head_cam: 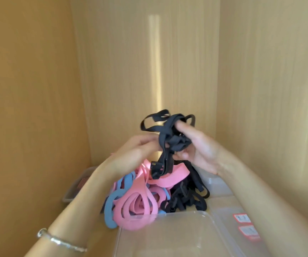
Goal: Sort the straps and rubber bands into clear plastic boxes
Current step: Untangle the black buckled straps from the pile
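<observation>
both hands hold a tangled bundle of black straps [170, 138] in the air, well above and beyond the near clear box [168, 213]. the right hand [199, 151] is curled round the bulk of the tangle, thumb pressed on top. the left hand [140, 147] pinches one strand at the bundle's side between fingertips and thumb. a black buckle [157, 168] dangles below the bundle, still above the box.

just beyond the box's far rim lies the unsorted heap: pink rubber bands [140, 204] in wide loops, blue rubber bands [110, 206] at the heap's left, more black straps [184, 199] at its right. a second clear box [223, 216] with red labels stands just right of the near one.

the straps look light, limp and woven, so they likely snag on each other and on the buckles. a grip on the buckle or on one free end probably gives the cleanest pull. the rubber bands look soft, stretchy and grippy; hooking a finger through a loop seems better than tugging.
</observation>
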A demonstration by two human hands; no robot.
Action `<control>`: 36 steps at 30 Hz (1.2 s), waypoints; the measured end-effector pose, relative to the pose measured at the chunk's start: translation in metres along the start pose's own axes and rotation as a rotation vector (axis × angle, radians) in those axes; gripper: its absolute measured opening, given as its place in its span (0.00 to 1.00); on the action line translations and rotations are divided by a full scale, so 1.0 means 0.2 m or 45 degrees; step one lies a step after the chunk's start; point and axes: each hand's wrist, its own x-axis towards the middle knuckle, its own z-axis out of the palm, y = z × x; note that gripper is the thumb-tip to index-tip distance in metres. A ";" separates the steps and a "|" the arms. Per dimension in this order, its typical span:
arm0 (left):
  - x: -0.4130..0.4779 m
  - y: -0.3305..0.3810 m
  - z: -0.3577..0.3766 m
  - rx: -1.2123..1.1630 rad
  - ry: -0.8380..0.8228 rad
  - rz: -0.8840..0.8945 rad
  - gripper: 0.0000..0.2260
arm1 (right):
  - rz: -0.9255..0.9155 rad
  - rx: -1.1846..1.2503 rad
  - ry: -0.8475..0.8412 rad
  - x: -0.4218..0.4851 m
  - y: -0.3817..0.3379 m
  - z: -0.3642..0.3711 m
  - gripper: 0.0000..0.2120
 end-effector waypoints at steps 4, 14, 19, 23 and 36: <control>0.01 0.02 0.04 0.080 0.094 0.040 0.07 | 0.038 -0.160 0.019 0.00 -0.02 0.04 0.28; 0.02 -0.04 -0.06 0.246 0.352 -0.234 0.08 | -0.041 -0.186 0.248 -0.01 -0.06 0.01 0.26; -0.01 -0.14 -0.37 0.603 0.846 -0.453 0.15 | -0.268 0.046 0.592 0.01 -0.09 -0.09 0.13; -0.05 -0.21 -0.40 0.704 0.469 -0.746 0.20 | -0.274 0.068 0.632 0.04 -0.05 -0.09 0.04; -0.05 -0.11 -0.27 0.787 -0.291 -1.186 0.12 | -0.563 0.365 0.508 0.05 -0.10 0.02 0.08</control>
